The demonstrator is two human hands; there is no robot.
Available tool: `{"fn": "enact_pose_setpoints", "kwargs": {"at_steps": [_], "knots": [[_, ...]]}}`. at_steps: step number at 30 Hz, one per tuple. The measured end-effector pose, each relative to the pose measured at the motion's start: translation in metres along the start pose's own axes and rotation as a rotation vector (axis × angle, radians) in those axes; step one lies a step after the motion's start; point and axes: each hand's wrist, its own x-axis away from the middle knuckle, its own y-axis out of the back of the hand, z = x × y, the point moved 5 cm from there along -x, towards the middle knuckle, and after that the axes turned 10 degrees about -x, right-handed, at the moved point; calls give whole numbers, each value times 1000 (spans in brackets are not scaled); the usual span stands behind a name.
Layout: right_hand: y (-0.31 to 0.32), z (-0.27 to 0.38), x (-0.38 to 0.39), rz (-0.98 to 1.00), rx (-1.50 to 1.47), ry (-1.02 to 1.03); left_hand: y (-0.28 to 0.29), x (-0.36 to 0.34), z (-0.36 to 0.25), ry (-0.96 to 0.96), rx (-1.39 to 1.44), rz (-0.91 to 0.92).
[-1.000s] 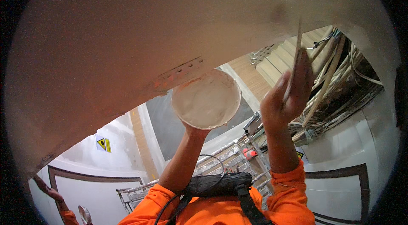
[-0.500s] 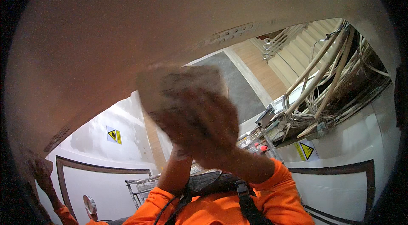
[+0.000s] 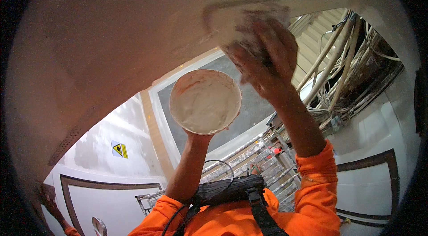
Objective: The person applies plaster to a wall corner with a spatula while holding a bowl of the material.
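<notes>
A round tub of pale, creamy compound [image 3: 205, 102] rests on my left hand [image 3: 199, 139], its fingers mostly hidden beneath it. My right hand [image 3: 272, 60] is raised up and right of the tub, gripping a flat tool [image 3: 254, 22] that is blurred by motion. The tool lies against the pale overhead panel [image 3: 111, 35] close to its edge, where a smear shows around it. A perforated strip [image 3: 64, 144] runs along that edge at the lower left.
Loose cables [image 3: 334, 66] hang in an opening at right. A metal scaffold [image 3: 285, 182] lies below me, a foot [image 3: 255, 169] on it. A co-worker's arm [image 3: 55, 211] reaches up at lower left. A yellow warning sign [image 3: 119, 149] is on the white wall.
My right hand came from the right across the tub's mouth half a second ago, then rose right onto the panel with the tool. My left hand still holds the tub.
</notes>
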Motion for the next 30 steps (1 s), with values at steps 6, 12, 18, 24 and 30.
{"fn": "enact_pose_setpoints", "kwargs": {"at_steps": [6,12,18,24,30], "knots": [[19,-40,53,151,68,46,-23,-4,1,51,204,16],[9,-68,28,162,32,54,-64,-16,-11,97,363,38],[39,-100,88,126,-152,-253,-96,-23,-13,161,537,36],[55,-100,25,-35,350,-457,-107,-30,-11,213,710,74],[5,23,-18,182,68,-730,-67,-10,20,292,867,107]]}}
